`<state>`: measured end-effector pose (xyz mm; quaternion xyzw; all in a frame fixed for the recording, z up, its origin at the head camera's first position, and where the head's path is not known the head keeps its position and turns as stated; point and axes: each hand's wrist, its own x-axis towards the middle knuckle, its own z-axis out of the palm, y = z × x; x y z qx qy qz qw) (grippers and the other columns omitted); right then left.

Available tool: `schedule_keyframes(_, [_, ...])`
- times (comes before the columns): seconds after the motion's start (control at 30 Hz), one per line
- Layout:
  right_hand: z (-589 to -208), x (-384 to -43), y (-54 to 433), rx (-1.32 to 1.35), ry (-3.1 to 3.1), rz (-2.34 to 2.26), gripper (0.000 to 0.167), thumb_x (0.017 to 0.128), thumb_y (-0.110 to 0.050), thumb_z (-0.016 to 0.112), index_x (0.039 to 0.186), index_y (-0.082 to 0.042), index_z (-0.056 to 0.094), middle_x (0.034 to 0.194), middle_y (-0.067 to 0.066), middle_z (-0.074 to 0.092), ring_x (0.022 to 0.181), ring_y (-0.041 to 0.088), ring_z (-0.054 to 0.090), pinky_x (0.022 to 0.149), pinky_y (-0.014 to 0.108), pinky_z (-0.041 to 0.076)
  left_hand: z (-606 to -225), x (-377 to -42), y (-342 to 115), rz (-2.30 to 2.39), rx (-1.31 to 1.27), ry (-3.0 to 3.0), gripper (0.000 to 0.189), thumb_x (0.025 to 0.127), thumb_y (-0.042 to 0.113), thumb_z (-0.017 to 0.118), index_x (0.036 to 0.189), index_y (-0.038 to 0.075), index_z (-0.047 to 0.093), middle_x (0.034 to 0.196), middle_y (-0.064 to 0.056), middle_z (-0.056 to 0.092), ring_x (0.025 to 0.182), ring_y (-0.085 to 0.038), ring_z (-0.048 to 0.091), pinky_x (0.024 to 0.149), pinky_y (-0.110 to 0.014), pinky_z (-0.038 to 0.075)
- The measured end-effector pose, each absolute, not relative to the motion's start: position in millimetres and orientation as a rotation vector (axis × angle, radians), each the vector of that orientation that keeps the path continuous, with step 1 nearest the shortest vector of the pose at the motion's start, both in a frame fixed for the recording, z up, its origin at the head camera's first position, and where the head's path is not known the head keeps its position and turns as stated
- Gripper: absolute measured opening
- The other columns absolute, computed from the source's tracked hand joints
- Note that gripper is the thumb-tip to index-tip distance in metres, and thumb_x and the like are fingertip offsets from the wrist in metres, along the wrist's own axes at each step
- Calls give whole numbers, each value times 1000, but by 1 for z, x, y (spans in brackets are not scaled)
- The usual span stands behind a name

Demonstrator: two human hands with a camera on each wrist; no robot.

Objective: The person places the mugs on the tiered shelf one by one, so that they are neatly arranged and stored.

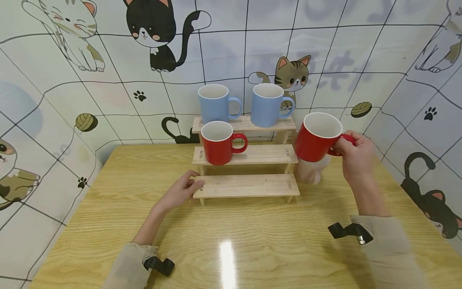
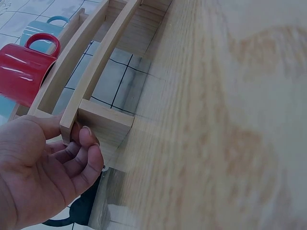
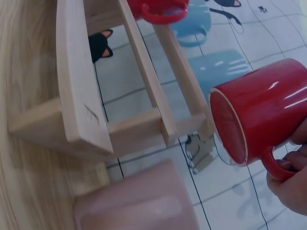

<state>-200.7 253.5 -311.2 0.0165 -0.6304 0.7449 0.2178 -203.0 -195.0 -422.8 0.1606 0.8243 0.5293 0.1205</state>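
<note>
At the left, the person's left hand (image 1: 180, 190) reaches from a pale sleeve (image 1: 131, 265) with a black strap (image 1: 159, 265) at the cuff, and pinches the left end of the lowest board of a three-step wooden rack (image 1: 245, 186), thumb above and fingers curled beneath (the left wrist view shows this grip best). The rack stands on a wood-grain table (image 1: 108, 180), before a wall covering (image 1: 223, 52) printed with cartoon cats and a black grid. On the top step, toward the left, sits a light blue mug (image 1: 213, 105), upright, its handle to the right. Just in front and a little further right, a red mug (image 1: 217, 147) stands on the middle step, its handle also to the right. A second blue mug (image 1: 265, 107) stands upright on the top step, near its right end. Beside the rack's right end, a pale pink mug (image 1: 310, 172) rests on the table, partly hidden. Above it, lifted clear, is another red mug (image 1: 315, 138), white inside, mouth upward; at the far right, the right hand (image 1: 358, 154) grips its handle with curled fingers.
</note>
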Motion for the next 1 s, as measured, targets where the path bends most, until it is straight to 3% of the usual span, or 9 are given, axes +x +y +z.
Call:
schedule_keyframes(0.3, [-323, -210, 220, 89, -1850, 2042, 25, 86, 9, 47, 65, -4, 53, 61, -1, 48, 67, 16, 49, 62, 20, 55, -423, -203, -196, 1551, 471, 2404, 39, 106, 22, 56, 132, -5, 42, 88, -11, 63, 71, -29, 60, 69, -42, 54])
schedule_keyframes(0.7, [-335, -217, 198, 38, -1995, 2033, 23, 91, 4, 55, 72, -8, 61, 70, -2, 61, 66, 14, 59, 67, 21, 56, -424, -204, -195, 1545, 475, 2400, 38, 107, 24, 55, 131, -2, 43, 85, -10, 62, 70, -25, 59, 69, -39, 54])
schedule_keyframes(1.0, [-343, -227, 193, 144, -1953, 2175, 29, 93, 5, 52, 68, -10, 53, 61, 0, 50, 63, 15, 48, 65, 22, 52, -424, -204, -195, 1547, 455, 2389, 40, 107, 26, 55, 133, -2, 42, 89, -12, 63, 71, -26, 59, 67, -40, 54])
